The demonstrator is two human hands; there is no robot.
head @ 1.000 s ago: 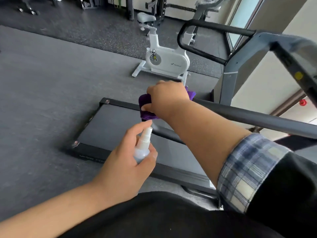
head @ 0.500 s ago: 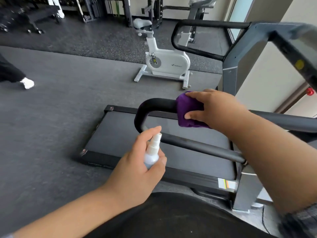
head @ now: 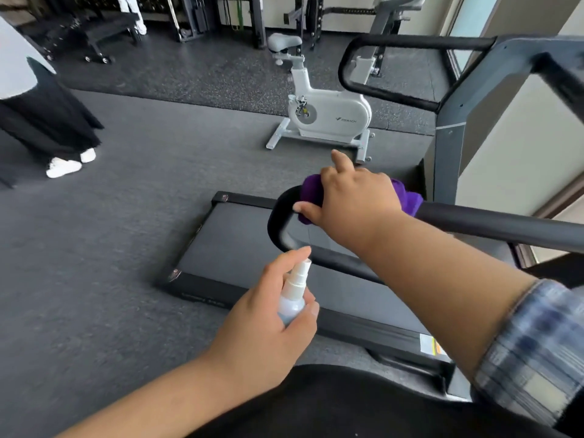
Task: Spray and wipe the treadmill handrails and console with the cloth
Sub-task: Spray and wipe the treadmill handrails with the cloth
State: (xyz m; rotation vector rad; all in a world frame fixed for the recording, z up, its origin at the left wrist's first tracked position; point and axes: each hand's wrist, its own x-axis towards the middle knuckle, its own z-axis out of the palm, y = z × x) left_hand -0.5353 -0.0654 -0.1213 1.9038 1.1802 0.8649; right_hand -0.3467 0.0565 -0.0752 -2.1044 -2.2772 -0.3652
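Purple cloth (head: 407, 199) wraps the near black handrail (head: 493, 224) just before its curved end, pressed there by the right hand (head: 350, 200), thumb under and index finger lifted. Left hand (head: 268, 324) grips a small spray bottle (head: 292, 298) below the bend, forefinger on the nozzle. Beyond the treadmill deck (head: 240, 245), bare grey floor (head: 126, 216) spreads toward a white exercise bike (head: 328, 115) and a standing person (head: 38, 105).

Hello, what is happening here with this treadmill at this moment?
A person is cleaning the treadmill. The right hand presses a purple cloth around the near handrail, close to its curved end. The left hand holds a small spray bottle below it, the forefinger on the nozzle. A white exercise bike stands behind, and another person stands at far left.
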